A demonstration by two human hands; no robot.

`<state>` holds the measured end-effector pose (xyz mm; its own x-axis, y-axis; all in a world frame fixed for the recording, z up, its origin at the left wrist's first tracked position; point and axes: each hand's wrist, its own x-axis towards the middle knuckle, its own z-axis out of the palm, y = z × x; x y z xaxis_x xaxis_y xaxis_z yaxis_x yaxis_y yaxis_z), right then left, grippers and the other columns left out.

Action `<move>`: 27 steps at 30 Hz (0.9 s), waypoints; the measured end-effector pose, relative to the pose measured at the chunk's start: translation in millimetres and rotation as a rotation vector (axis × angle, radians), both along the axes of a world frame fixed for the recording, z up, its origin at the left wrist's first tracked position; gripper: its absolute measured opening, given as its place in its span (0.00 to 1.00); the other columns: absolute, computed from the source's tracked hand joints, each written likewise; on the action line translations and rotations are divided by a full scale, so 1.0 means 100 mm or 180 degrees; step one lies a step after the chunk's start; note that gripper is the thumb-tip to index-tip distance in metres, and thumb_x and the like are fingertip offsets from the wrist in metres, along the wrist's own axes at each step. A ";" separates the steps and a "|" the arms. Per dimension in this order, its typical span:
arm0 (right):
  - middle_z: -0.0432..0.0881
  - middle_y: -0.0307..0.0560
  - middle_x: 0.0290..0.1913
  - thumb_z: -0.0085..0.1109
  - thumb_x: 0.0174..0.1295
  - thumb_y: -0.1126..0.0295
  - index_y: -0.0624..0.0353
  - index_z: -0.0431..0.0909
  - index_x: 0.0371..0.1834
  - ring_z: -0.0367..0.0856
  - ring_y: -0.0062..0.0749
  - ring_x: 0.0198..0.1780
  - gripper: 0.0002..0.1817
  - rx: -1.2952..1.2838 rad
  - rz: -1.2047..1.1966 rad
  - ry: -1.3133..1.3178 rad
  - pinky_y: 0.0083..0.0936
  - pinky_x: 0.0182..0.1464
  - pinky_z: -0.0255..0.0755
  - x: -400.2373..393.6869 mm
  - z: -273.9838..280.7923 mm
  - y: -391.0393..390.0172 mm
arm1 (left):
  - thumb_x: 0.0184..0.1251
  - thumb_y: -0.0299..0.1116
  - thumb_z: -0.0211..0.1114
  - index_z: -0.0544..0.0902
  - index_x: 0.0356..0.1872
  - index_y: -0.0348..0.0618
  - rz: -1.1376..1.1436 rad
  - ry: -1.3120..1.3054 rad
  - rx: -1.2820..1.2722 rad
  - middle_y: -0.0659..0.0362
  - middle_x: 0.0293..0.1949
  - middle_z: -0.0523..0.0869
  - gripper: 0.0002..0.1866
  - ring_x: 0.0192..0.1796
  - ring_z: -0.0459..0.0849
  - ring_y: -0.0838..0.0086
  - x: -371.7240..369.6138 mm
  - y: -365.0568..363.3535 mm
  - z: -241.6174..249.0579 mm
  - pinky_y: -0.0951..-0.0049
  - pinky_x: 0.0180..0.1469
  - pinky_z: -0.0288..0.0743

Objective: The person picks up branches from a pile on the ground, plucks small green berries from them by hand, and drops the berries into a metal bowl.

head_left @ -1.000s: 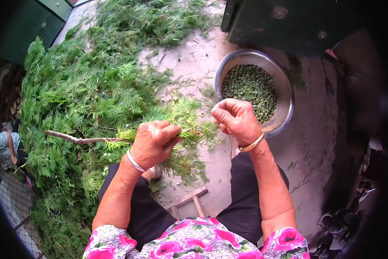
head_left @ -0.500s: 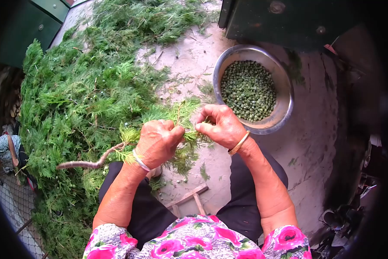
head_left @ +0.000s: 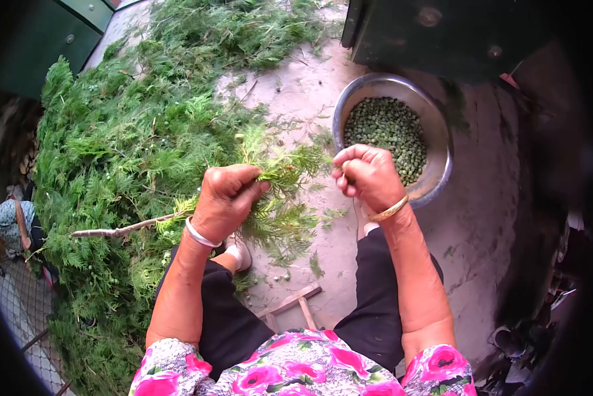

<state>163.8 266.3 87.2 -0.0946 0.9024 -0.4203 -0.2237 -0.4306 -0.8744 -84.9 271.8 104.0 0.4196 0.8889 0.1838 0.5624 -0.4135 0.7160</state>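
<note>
A leafy green branch is gripped in my left hand, its bare brown stem sticking out to the left. My right hand is closed in a pinch at the near left rim of the metal bowl; whatever its fingertips hold is too small to name. Small round green berries fill the bottom of the bowl. Sprigs of the branch reach toward my right fingertips, and whether they touch is unclear.
A large heap of green branches covers the floor on the left. A wooden frame piece lies between my legs. Dark green metal panels stand at the top right. Wire mesh and a patterned cloth are at the lower left.
My hands have moved apart, the right one rightward and up over the bowl's edge. The branch in my left hand has turned, and its stem now looks straighter.
</note>
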 end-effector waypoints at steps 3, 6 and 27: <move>0.78 0.37 0.21 0.56 0.62 0.73 0.63 0.79 0.36 0.71 0.12 0.16 0.05 -0.0034 0.0276 -0.0237 0.09 0.16 0.61 -0.10 0.03 -0.04 | 0.55 0.23 0.68 0.81 0.30 0.31 0.0542 -0.0617 -0.0914 0.63 0.17 0.73 0.06 0.24 0.66 0.87 -0.06 0.02 0.08 0.80 0.26 0.63; 0.78 0.37 0.20 0.55 0.65 0.67 0.63 0.80 0.35 0.73 0.13 0.17 0.09 -0.0084 0.0493 -0.0145 0.09 0.17 0.63 -0.19 0.06 -0.07 | 0.57 0.23 0.66 0.81 0.30 0.32 0.0609 -0.1205 -0.1189 0.70 0.19 0.73 0.04 0.25 0.67 0.88 -0.07 0.03 0.15 0.81 0.26 0.63; 0.80 0.42 0.28 0.65 0.56 0.70 0.64 0.79 0.46 0.73 0.16 0.25 0.15 0.0586 0.0804 0.0173 0.18 0.25 0.67 -0.49 0.09 -0.12 | 0.64 0.29 0.61 0.73 0.16 0.43 0.0468 -0.1876 -0.2469 0.74 0.18 0.68 0.15 0.22 0.61 0.90 0.15 -0.13 -0.02 0.82 0.24 0.56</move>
<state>114.4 254.2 95.8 -0.3432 0.9080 -0.2402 -0.1785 -0.3142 -0.9324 -70.1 258.4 101.8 0.3236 0.8874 -0.3283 0.0365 0.3350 0.9415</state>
